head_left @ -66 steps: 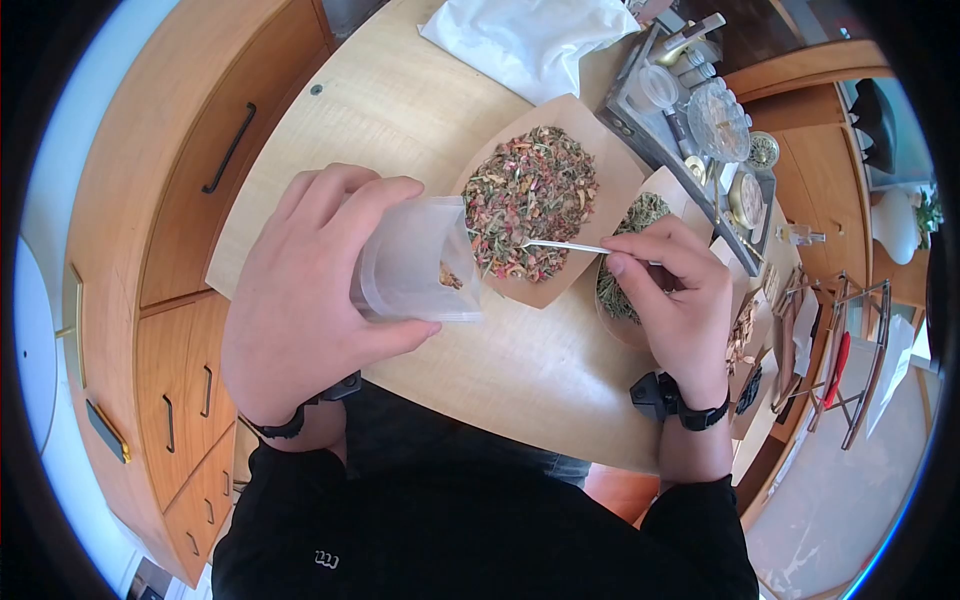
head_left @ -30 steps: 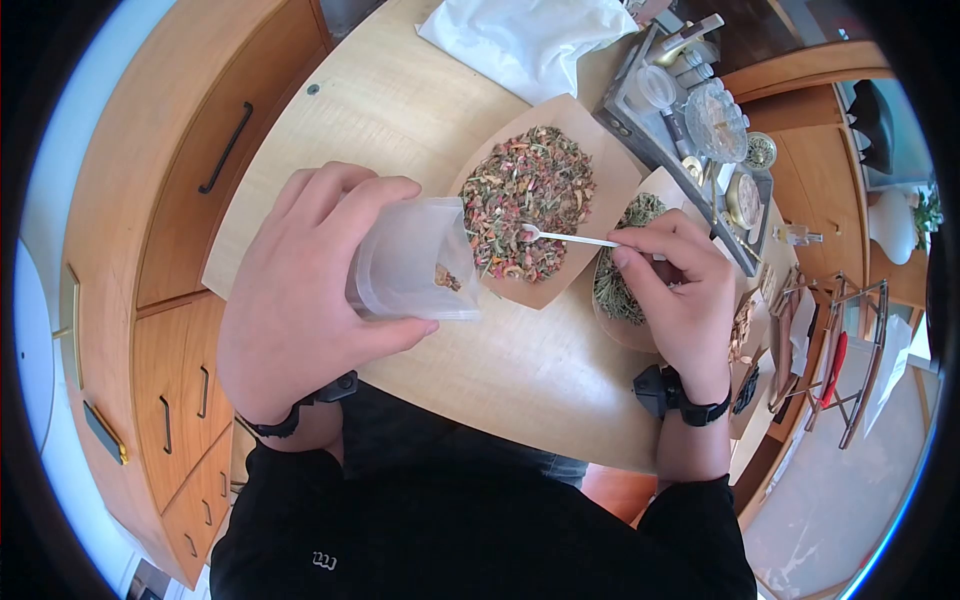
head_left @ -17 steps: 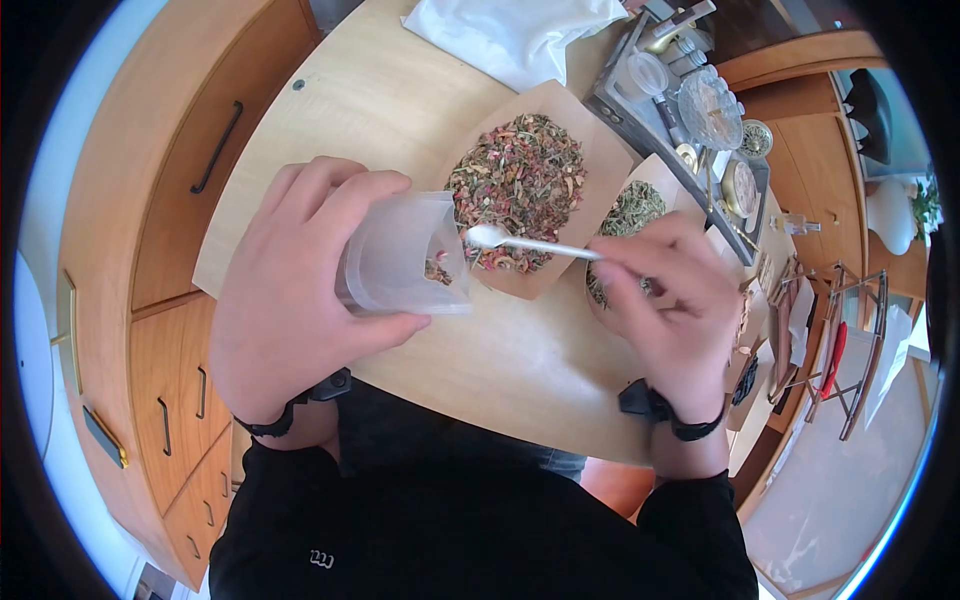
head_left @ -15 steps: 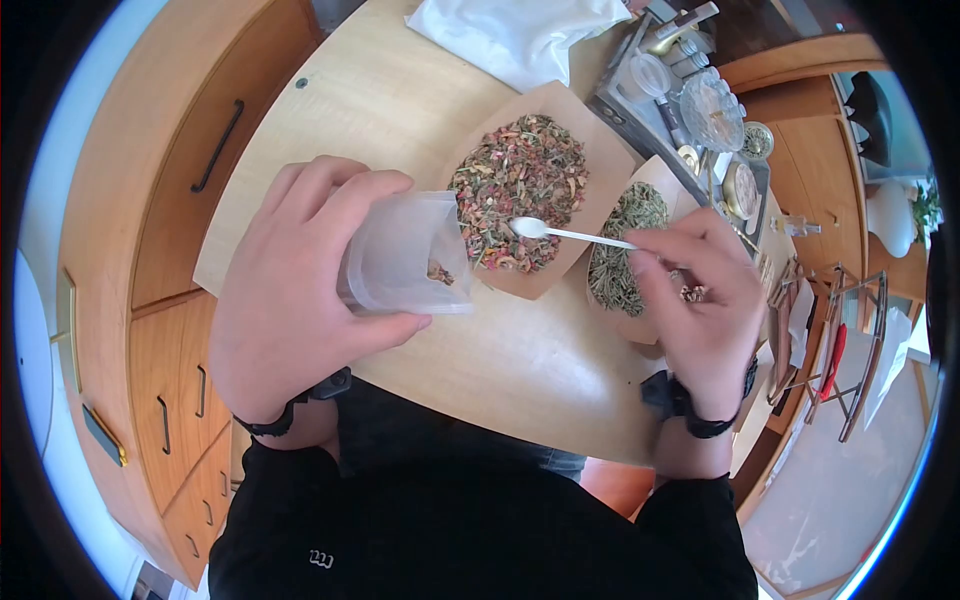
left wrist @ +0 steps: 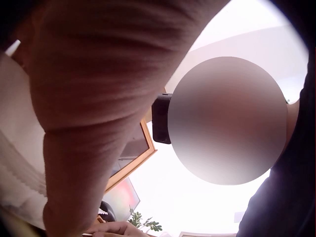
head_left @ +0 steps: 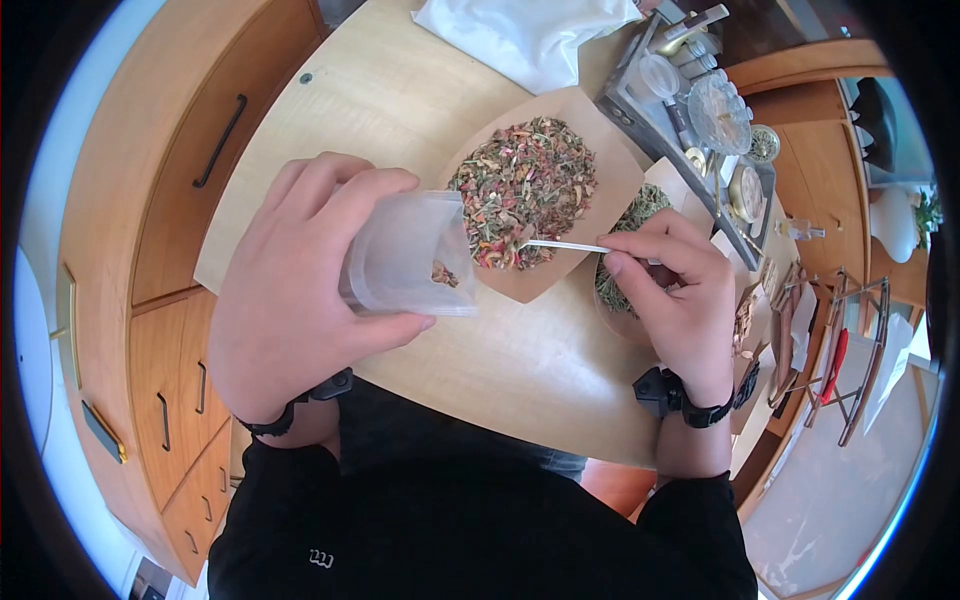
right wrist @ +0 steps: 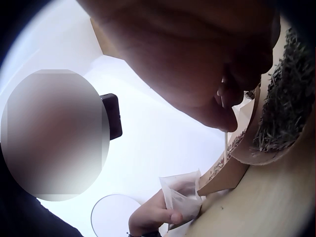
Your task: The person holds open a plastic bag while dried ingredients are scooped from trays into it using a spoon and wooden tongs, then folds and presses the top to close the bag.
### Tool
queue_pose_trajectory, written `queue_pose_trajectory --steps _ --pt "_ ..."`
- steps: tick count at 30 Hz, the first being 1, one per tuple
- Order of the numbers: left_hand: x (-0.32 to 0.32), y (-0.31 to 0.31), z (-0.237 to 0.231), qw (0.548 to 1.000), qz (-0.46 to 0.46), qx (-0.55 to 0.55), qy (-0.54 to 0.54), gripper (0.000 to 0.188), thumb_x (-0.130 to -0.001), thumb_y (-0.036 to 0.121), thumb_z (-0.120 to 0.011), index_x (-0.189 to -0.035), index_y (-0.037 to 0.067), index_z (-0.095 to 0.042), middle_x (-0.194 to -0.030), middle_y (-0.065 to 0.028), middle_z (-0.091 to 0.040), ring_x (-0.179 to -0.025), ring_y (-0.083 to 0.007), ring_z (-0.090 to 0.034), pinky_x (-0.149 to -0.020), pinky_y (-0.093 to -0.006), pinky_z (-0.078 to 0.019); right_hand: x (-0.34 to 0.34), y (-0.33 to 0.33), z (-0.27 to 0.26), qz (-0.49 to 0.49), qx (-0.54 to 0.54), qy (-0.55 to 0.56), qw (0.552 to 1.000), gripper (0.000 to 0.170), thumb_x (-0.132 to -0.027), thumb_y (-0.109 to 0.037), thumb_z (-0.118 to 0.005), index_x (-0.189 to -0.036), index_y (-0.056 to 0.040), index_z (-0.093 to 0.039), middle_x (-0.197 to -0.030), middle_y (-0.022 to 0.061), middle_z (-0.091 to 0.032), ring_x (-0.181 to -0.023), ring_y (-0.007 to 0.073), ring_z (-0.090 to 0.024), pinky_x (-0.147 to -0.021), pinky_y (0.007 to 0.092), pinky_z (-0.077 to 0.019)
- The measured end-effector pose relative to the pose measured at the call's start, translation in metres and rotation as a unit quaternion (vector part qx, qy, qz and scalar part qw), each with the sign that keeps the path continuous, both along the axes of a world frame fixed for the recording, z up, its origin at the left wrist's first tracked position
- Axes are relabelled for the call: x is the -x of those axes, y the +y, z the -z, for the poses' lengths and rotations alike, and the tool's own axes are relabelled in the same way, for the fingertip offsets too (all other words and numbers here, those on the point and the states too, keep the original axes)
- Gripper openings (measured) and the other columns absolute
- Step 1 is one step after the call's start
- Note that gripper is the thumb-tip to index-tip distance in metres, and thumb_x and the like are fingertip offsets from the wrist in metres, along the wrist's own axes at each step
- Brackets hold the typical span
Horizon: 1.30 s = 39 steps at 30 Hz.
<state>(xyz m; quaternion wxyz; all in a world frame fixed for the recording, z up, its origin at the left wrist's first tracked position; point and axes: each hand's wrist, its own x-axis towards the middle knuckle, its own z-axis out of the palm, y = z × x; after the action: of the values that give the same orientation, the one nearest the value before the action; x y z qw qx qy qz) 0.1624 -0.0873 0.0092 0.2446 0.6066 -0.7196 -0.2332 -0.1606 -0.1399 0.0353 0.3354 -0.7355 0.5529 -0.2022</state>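
**Spoon (head_left: 570, 246) pinched in the right hand (head_left: 678, 290), its head down in the mix (head_left: 530, 185); pouch (head_left: 408, 255) gripped in the left hand (head_left: 290, 285)**

The right thumb and forefinger meet on the end of the handle, with no gap but the handle itself; the other fingers are curled in towards the palm, and the right wrist view shows the handle running down from the fingertips; the spoon's head is sunk in the near edge of the mix and mostly out of sight.

The left hand is spread wide around the pouch, fingers bent over the far side and thumb along the near side; how hard they press I cannot tell, and the left wrist view hides the fingertips; the pouch is clear and tipped on its side, mouth towards the mix, with a few dried bits (head_left: 445, 273) inside; it sits just beside the brown tray (head_left: 612, 195), though whether they touch I cannot tell.

The mix, red, green and tan, lies in that tray on the pale table (head_left: 340, 130); just beside it, partly under the right hand, a second tray (right wrist: 261, 159) holds a green herb (head_left: 645, 205); farther back are a white bag (head_left: 535, 35) and a grey tray (head_left: 640, 128) with a glass dish (head_left: 718, 112) and jars.
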Motion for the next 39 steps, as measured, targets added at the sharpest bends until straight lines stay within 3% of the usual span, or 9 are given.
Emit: queue_pose_trajectory --steps 9,12,15,19,21,28,31,36,39 --pt "0.000 0.000 0.000 1.000 -0.001 -0.001 -0.004 0.087 -0.058 0.026 -0.098 -0.139 0.008 -0.071 -0.136 -0.0141 -0.068 -0.128 -0.0388 -0.064 -0.106 -0.0479 -0.0537 0.008 0.000 0.004 0.014 -0.007 -0.083 0.996 0.018 -0.099 -0.001 -0.082 -0.115 -0.0047 -0.089 -0.091 -0.0003 -0.068 -0.077 0.0035 -0.056 -0.066 0.0224 -0.0398" --pt "-0.001 0.000 0.001 1.000 0.000 0.001 -0.004 0.086 -0.059 0.026 -0.098 -0.139 0.008 -0.070 -0.135 -0.0145 -0.067 -0.127 -0.0392 -0.064 -0.106 -0.0481 -0.0535 0.003 0.007 0.001 0.004 0.015 -0.091 0.996 0.019 -0.097 -0.001 -0.083 -0.115 -0.0049 -0.089 -0.092 0.0009 -0.068 -0.076 0.0063 -0.058 -0.067 0.0235 -0.0419" --pt "0.000 0.000 0.001 1.000 0.005 0.009 -0.005 0.086 -0.060 0.026 -0.098 -0.139 0.008 -0.070 -0.135 -0.0151 -0.067 -0.127 -0.0397 -0.064 -0.106 -0.0482 -0.0533 -0.009 0.016 -0.002 -0.079 0.080 -0.074 0.991 0.022 -0.095 -0.003 -0.087 -0.117 -0.0046 -0.088 -0.090 0.0045 -0.068 -0.075 0.0133 -0.061 -0.067 0.0272 -0.0447" --pt "-0.001 0.000 0.002 1.000 0.009 0.011 -0.008 0.087 -0.059 0.026 -0.098 -0.139 0.008 -0.070 -0.135 -0.0154 -0.067 -0.126 -0.0396 -0.064 -0.106 -0.0483 -0.0532 -0.011 0.018 -0.002 -0.082 0.087 -0.071 0.990 0.019 -0.096 -0.003 -0.086 -0.116 -0.0036 -0.087 -0.087 0.0041 -0.067 -0.073 0.0119 -0.060 -0.066 0.0268 -0.0444" --pt "-0.001 0.000 0.002 1.000 0.006 0.011 -0.009 0.088 -0.059 0.026 -0.098 -0.140 0.008 -0.070 -0.135 -0.0153 -0.067 -0.126 -0.0395 -0.064 -0.105 -0.0483 -0.0532 -0.007 0.017 -0.002 -0.030 0.052 -0.080 0.995 0.016 -0.098 -0.004 -0.085 -0.113 -0.0021 -0.086 -0.085 0.0036 -0.067 -0.070 0.0106 -0.058 -0.063 0.0273 -0.0436" --pt "-0.014 0.005 -0.001 0.998 -0.052 0.021 -0.011 0.085 -0.058 0.023 -0.096 -0.138 0.009 -0.069 -0.132 -0.0150 -0.066 -0.124 -0.0393 -0.065 -0.105 -0.0473 -0.0527 -0.018 0.020 0.006 0.016 0.012 -0.082 0.996 0.012 -0.100 -0.008 -0.084 -0.111 -0.0026 -0.085 -0.085 0.0047 -0.069 -0.064 0.0104 -0.056 -0.059 0.0279 -0.0426" --pt "-0.017 0.005 -0.002 0.997 -0.060 0.032 -0.020 0.080 -0.060 0.022 -0.096 -0.135 0.011 -0.071 -0.128 -0.0124 -0.067 -0.122 -0.0372 -0.065 -0.103 -0.0473 -0.0541 -0.021 0.018 0.007 -0.048 0.042 0.000 0.998 0.011 -0.101 -0.009 -0.084 -0.110 -0.0030 -0.085 -0.084 0.0069 -0.072 -0.063 0.0126 -0.061 -0.059 0.0286 -0.0462" --pt "-0.012 0.004 -0.004 0.999 -0.050 0.014 -0.014 0.075 -0.060 0.021 -0.096 -0.132 0.013 -0.073 -0.126 -0.0098 -0.069 -0.120 -0.0356 -0.065 -0.100 -0.0468 -0.0559 -0.016 0.013 0.000 0.019 0.071 0.054 0.996 0.009 -0.100 -0.008 -0.083 -0.105 -0.0003 -0.085 -0.083 0.0103 -0.078 -0.064 0.0155 -0.073 -0.061 0.0288 -0.0532" --pt "-0.011 0.005 -0.002 0.998 -0.048 0.029 -0.015 0.076 -0.059 0.020 -0.096 -0.131 0.013 -0.073 -0.127 -0.0096 -0.069 -0.121 -0.0356 -0.065 -0.099 -0.0463 -0.0560 -0.008 0.009 -0.003 0.052 0.064 0.050 0.995 0.011 -0.099 -0.007 -0.084 -0.105 0.0016 -0.085 -0.083 0.0101 -0.079 -0.066 0.0126 -0.073 -0.063 0.0259 -0.0546"
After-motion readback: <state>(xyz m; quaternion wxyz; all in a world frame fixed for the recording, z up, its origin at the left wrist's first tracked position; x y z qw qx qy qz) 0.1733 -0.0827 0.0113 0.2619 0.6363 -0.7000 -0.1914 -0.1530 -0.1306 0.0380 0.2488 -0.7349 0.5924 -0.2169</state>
